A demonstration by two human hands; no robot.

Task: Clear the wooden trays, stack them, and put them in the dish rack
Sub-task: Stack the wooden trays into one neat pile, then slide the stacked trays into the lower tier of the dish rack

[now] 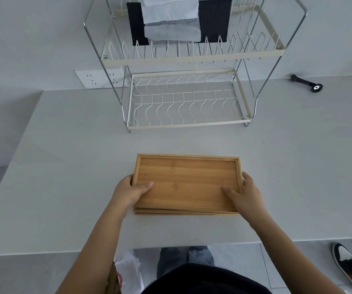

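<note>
A stack of wooden trays [186, 179] lies on the grey counter just in front of me, the top tray empty, with the edge of a lower tray showing beneath it at the near side. My left hand [131, 190] grips the stack's left edge, thumb resting inside the top tray. My right hand [244, 194] grips the right edge in the same way. The two-tier wire dish rack [189, 123] stands behind the trays against the wall; its lower shelf holds nothing.
Folded black and grey cloths [176, 20] sit on the rack's upper tier. A wall socket [99, 78] is left of the rack. A black tool [307, 83] lies at the far right of the counter [64, 166]. A plastic bag [127, 270] and a shoe [350, 268] are on the floor below.
</note>
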